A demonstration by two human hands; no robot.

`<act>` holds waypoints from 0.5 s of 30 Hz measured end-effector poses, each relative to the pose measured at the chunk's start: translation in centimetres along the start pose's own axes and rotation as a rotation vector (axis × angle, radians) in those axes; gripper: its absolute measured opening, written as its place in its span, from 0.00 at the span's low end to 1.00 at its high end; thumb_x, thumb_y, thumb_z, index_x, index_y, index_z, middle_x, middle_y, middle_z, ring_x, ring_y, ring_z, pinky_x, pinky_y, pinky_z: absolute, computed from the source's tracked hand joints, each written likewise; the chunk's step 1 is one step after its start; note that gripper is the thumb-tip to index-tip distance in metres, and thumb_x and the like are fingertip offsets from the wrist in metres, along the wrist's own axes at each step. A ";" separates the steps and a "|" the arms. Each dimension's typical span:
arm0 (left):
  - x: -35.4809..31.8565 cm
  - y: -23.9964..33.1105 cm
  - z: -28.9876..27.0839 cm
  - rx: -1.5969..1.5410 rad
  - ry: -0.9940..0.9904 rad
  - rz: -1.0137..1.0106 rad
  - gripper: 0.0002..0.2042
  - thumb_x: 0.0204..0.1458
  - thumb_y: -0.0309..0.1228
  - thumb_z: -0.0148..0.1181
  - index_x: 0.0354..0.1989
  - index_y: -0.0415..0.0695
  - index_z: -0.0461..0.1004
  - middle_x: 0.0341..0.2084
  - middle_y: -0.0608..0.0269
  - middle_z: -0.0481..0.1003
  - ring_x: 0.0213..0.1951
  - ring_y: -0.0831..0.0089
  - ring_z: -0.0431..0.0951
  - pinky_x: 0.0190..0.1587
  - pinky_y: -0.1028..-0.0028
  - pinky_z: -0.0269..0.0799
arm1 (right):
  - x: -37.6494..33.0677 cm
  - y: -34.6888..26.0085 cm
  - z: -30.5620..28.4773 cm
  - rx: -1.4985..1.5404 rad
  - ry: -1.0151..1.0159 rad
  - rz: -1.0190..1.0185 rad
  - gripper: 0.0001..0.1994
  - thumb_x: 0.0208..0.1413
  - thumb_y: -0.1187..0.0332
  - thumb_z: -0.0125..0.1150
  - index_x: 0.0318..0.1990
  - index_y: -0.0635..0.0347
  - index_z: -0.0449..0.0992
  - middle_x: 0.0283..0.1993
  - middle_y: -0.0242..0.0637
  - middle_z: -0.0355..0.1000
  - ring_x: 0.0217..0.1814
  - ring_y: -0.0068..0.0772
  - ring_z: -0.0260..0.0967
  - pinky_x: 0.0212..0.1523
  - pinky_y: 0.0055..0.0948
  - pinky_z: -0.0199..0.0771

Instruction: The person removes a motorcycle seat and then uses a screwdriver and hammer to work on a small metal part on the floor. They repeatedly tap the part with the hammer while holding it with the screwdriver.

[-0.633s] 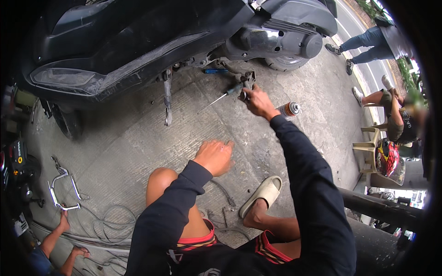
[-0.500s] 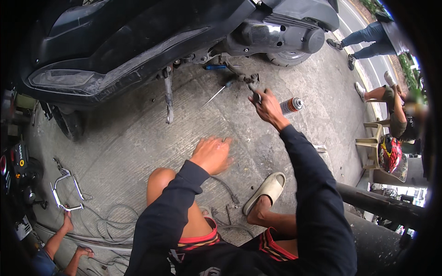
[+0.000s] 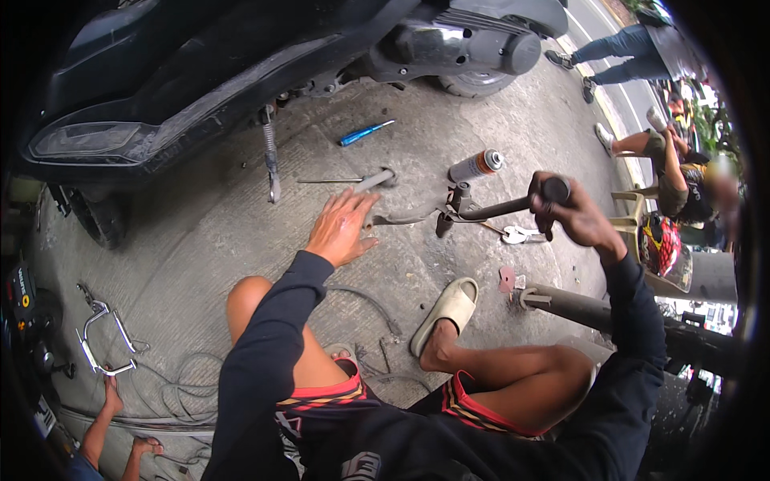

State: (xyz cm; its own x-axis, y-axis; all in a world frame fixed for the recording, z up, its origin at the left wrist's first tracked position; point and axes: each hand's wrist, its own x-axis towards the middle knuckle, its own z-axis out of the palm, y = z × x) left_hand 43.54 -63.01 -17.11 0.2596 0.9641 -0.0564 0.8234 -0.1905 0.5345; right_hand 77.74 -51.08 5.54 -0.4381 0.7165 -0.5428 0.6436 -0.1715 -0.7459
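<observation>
I sit on the concrete beside a black scooter [image 3: 241, 72]. My right hand [image 3: 573, 216] is closed on the rubber-tipped end of a dark metal lever [image 3: 481, 210], held just above the ground. The lever's far end carries a curved bracket [image 3: 405, 216]. My left hand [image 3: 341, 228] hovers with fingers spread and holds nothing, its fingertips close to that curved bracket. A screwdriver with a grey handle [image 3: 353, 180] lies just beyond the left hand.
A grey spray can [image 3: 477, 164], a blue screwdriver [image 3: 365, 132] and a bunch of keys [image 3: 517, 234] lie on the ground. The scooter's side stand [image 3: 271, 160] hangs down. A metal pipe [image 3: 577, 305], helmet [image 3: 662, 244], chrome rack [image 3: 100, 337] and other people surround me.
My right hand has drawn the lever away from under the scooter, toward me and to the right. My left hand has reached forward toward the lever's curved end.
</observation>
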 end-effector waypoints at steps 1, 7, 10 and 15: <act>-0.7 0.1 -0.1 -0.128 0.000 0.054 0.32 0.50 0.36 0.73 0.62 0.39 0.69 0.52 0.44 0.76 0.58 0.48 0.75 0.66 0.51 0.66 | -0.1 -0.1 -0.9 0.041 -0.081 -0.109 0.13 0.67 0.59 0.64 0.41 0.60 0.71 0.31 0.27 0.66 0.28 0.19 0.69 0.27 0.23 0.71; -5.6 2.4 -1.6 -0.205 -0.032 0.024 0.14 0.53 0.35 0.66 0.36 0.37 0.70 0.29 0.45 0.76 0.34 0.45 0.78 0.39 0.53 0.73 | 3.6 6.2 -0.9 0.572 0.068 -0.322 0.24 0.73 0.59 0.52 0.70 0.56 0.58 0.43 0.41 0.74 0.46 0.32 0.77 0.44 0.30 0.80; -7.5 2.5 -2.3 -0.169 -0.008 -0.132 0.14 0.52 0.36 0.65 0.31 0.37 0.72 0.24 0.46 0.76 0.30 0.46 0.79 0.34 0.54 0.74 | 6.1 11.6 5.5 0.785 0.165 -0.081 0.32 0.65 0.66 0.53 0.75 0.54 0.53 0.59 0.47 0.74 0.63 0.41 0.72 0.65 0.39 0.70; -8.7 0.7 -2.3 -0.048 0.031 -0.270 0.12 0.50 0.34 0.65 0.29 0.36 0.73 0.26 0.44 0.78 0.28 0.46 0.80 0.32 0.54 0.75 | 12.3 16.3 24.2 0.293 -0.108 0.062 0.46 0.59 0.56 0.72 0.76 0.61 0.49 0.76 0.54 0.55 0.80 0.48 0.50 0.76 0.46 0.56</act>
State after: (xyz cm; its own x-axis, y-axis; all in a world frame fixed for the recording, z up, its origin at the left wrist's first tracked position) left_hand 40.68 -71.09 -14.30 0.0180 0.9841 -0.1768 0.8359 0.0822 0.5428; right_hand 67.65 -61.41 -22.68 -0.4780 0.6253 -0.6168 0.4702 -0.4110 -0.7811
